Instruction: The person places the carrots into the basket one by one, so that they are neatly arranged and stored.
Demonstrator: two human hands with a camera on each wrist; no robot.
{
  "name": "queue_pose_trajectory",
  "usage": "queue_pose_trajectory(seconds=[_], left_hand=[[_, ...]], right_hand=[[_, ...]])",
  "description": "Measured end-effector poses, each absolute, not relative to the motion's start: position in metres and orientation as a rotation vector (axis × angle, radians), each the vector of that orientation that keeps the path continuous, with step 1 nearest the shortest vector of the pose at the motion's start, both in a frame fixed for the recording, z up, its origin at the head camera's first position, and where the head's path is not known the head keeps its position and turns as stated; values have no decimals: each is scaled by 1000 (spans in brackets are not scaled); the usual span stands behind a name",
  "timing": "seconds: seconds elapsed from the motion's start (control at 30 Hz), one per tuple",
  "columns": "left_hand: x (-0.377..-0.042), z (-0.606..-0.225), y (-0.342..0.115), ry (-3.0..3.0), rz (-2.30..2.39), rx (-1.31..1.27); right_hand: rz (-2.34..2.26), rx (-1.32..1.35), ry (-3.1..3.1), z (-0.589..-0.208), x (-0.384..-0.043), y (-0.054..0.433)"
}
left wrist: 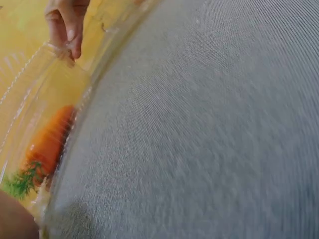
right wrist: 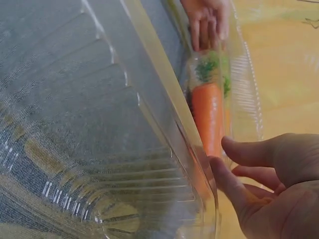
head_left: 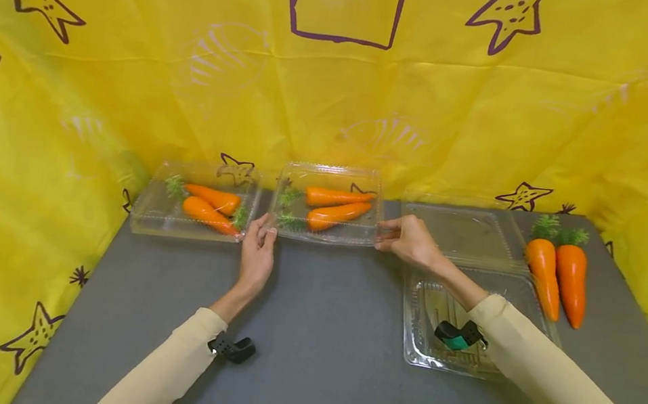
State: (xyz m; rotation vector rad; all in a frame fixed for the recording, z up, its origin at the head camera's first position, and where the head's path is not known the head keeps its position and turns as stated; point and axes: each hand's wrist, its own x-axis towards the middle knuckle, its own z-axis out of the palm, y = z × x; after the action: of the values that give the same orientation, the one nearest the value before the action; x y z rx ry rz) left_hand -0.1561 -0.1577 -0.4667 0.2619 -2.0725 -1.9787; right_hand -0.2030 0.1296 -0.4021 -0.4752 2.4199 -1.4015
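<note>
A clear plastic clamshell container (head_left: 325, 237) with its lid down stands at the back middle. Inside are two orange carrots (head_left: 338, 215) with green tops. My left hand (head_left: 257, 258) holds its left front corner between thumb and fingers. At the right front corner, my right hand (head_left: 412, 242) pinches the edge; the left wrist view also shows this right hand (left wrist: 68, 25) on the plastic. In the right wrist view, my left hand (right wrist: 207, 22) has its fingers against the far end. Only a blurred bit of the left hand (left wrist: 15, 221) shows in its own wrist view.
Left of it, another lidded container (head_left: 187, 233) holds two carrots (head_left: 209, 204). To the right lies an opened container (head_left: 412, 336), its lid (head_left: 456, 226) against the yellow cloth (head_left: 338, 95). Two loose carrots (head_left: 571, 282) lie beside it on the grey table (head_left: 316, 351).
</note>
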Motion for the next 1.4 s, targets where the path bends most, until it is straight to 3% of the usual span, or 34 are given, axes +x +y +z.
queue_pose_trajectory(seconds=[0.13,0.73,1.4], left_hand=[[-159,-470,-157,-2005,-2119,255],[-154,-467,-164,-2327,-1824,212],[-150,-461,-166,-2163,-1901,182]], right_hand=[[-1386,-488,2413,-404,-203,127],[-1413,-487,2482,-411,-200,128],[-1336,-528,2488,-407,-200,129]])
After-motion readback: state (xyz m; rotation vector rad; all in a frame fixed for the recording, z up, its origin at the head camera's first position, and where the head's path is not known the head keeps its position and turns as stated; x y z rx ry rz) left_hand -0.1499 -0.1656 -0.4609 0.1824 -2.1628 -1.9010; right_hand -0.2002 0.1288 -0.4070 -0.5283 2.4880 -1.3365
